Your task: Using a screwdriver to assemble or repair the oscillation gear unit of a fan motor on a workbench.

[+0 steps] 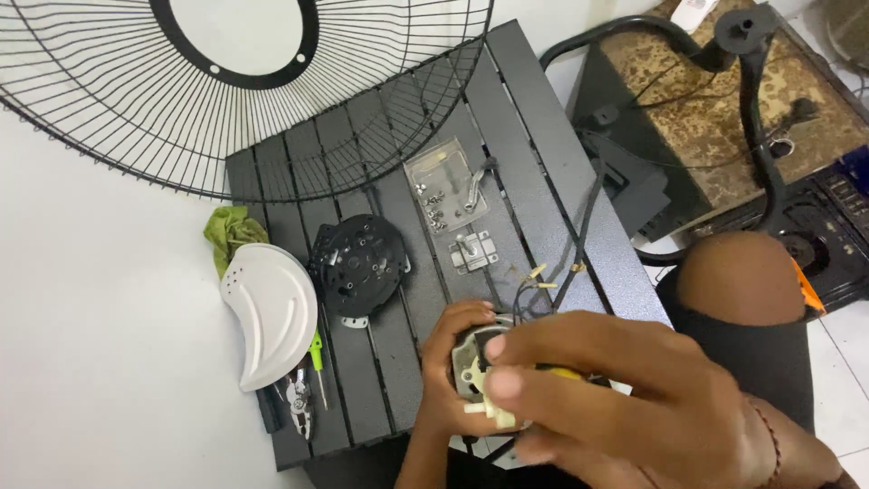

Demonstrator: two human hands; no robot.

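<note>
Motor [478,367]: small fan motor, held low in the middle of the view over the near edge of the black slatted table [534,118]. Metal core and a cream plastic bit show between the fingers, plus something yellow just behind them.
Left hand [445,380]: comes up from below, fingers curled tight around the left side of the motor, so it's gripping it.
Right hand [625,398]: lies across the top and right of the motor, fingers closed onto it, thumb tip pressed near the cream part. Pretty blurry here tbh.
Wires [566,263]: dark leads run up from the motor across the table, a few with bare tan ends.
Black round plate [358,264]: lies flat on the table, left of the hands, well apart from them.
White cover [267,312]: curved plastic piece at the table's left edge, a green rag [228,234] just behind it.
Tools: green screwdriver [318,362] and pliers [298,398] just beside the white cover.
Screws: in a clear plastic bag [444,186] mid-table, a small metal bracket [472,251] just below it.
Fan grille [136,118]: black wire guard, overlapping the table's far left corner.
</note>
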